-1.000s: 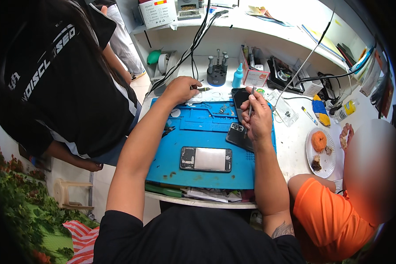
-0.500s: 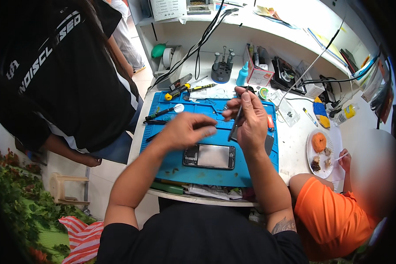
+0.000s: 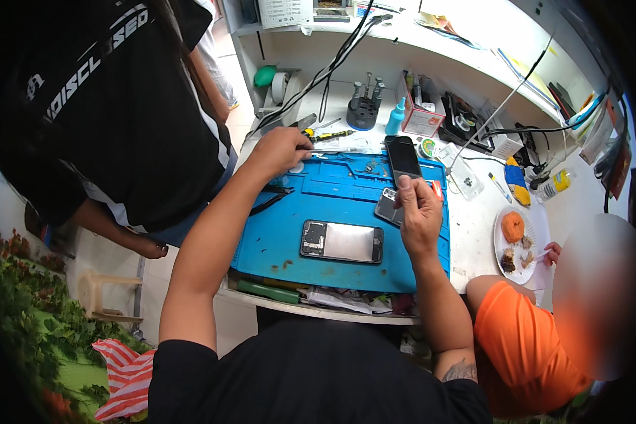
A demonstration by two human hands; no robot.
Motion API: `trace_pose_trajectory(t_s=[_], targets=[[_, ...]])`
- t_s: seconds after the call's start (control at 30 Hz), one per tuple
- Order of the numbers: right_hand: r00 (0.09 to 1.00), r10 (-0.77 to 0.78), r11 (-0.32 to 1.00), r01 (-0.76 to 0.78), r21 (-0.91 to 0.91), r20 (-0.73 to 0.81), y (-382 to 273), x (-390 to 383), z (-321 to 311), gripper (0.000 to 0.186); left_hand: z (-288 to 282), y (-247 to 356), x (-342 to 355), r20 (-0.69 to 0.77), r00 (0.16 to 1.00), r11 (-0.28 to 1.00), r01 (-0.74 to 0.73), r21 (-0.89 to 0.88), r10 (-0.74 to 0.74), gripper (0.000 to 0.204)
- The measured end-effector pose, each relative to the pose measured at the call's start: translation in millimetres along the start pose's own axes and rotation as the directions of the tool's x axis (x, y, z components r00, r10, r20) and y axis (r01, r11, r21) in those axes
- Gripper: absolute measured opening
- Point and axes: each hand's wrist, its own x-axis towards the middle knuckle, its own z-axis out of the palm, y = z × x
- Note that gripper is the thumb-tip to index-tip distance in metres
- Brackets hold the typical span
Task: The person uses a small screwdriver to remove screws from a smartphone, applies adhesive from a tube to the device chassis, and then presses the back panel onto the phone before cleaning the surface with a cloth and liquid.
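An opened phone lies flat on a blue mat, likely for stability; the grip of left hand and right hand cannot be told.

What the left hand touches is hidden by its own fingers. The right hand covers part of the phone beneath it; whether its curled fingers pinch anything is unclear. Small parts beyond both hands are too tiny to identify. Right of the right hand, a seated person's head is blurred.
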Motion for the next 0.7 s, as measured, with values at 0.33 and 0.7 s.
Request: trace_pose_trajectory(t_s=[0.33, 0.7], targets=[[0.998, 0.043, 0.998, -0.041, -0.042, 0.054, 1, -5, -49, 0.037, -31, -18, -73, 0.074, 0.968, 0.964, 0.23, 0.135, -0.241, 0.029], [0.972, 0.007, 0.941, 0.073, -0.331, 0.236, -27, -11, -44, 0.027, -59, 5, -115, -0.352, 0.936, 0.874, -0.178, -0.452, 0.009, 0.038]])
